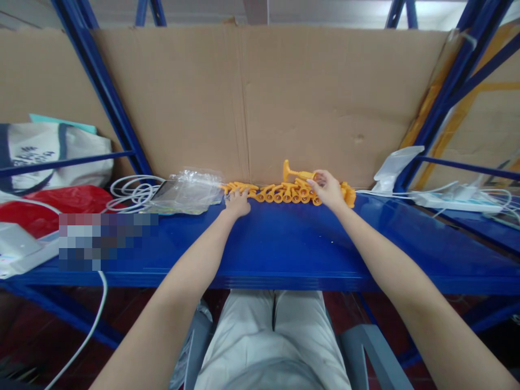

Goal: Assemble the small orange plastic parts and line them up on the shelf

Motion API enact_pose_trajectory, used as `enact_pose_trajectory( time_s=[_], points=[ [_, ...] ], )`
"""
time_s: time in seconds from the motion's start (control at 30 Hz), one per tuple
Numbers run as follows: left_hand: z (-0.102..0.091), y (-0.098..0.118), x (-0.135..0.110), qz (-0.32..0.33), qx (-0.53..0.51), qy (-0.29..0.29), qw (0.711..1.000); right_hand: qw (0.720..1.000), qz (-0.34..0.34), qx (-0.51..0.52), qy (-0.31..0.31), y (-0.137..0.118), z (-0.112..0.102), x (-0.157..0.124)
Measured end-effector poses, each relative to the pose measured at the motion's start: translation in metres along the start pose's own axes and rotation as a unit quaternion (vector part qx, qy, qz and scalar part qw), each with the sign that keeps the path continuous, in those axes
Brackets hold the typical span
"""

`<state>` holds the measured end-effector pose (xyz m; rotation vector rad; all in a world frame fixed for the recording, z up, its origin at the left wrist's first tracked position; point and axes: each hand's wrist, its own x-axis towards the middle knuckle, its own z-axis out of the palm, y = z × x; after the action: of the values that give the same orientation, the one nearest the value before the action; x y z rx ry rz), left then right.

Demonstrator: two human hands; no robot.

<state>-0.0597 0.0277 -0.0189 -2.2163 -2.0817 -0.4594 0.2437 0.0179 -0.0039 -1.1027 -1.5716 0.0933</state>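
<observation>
A row of several small orange plastic parts point(280, 193) lies along the back of the blue shelf point(284, 244), against a cardboard wall. My right hand point(330, 190) pinches one orange part point(296, 173) and holds it just above the row. At the row's left end my left hand point(238, 203) rests on the shelf with its fingers curled, its knuckles touching the orange parts. I cannot make out anything inside that hand.
Clear plastic bags point(187, 190) and a coil of white cable point(134, 190) lie left of the row. Further left are a red bag point(57, 201) and a white tote point(52, 154). A white power strip point(455, 201) with cables sits at the right. Blue rack struts stand on both sides.
</observation>
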Motion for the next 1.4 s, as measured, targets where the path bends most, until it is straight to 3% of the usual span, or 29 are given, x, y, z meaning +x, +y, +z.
enact_pose_trajectory(
  time_s=[0.1, 0.17, 0.3, 0.43, 0.7, 0.93, 1.4],
  points=[
    [0.002, -0.004, 0.002, 0.007, 0.028, -0.093, 0.995, 0.990, -0.042, -0.138, -0.004, -0.009, 0.001, -0.002],
    [0.003, -0.005, 0.004, 0.025, 0.036, -0.118, 0.992, 0.972, -0.070, -0.221, -0.029, -0.017, 0.004, -0.002],
    [0.003, -0.006, 0.005, 0.011, 0.037, -0.084, 0.996, 0.916, -0.121, -0.372, -0.086, -0.034, 0.012, 0.000],
    [0.001, -0.008, 0.003, -0.023, 0.034, -0.061, 0.997, 0.870, -0.138, -0.455, -0.132, -0.044, 0.023, 0.004],
    [-0.001, -0.009, 0.002, -0.014, 0.036, -0.073, 0.997, 0.824, -0.146, -0.518, -0.174, -0.046, 0.038, 0.001],
    [0.001, -0.012, 0.002, -0.057, 0.005, -0.044, 0.997, 0.819, -0.119, -0.522, -0.208, -0.047, 0.047, -0.010],
    [0.011, -0.021, 0.008, -0.078, -0.025, 0.010, 0.997, 0.862, -0.077, -0.461, -0.197, -0.039, 0.046, -0.022]
  ],
)
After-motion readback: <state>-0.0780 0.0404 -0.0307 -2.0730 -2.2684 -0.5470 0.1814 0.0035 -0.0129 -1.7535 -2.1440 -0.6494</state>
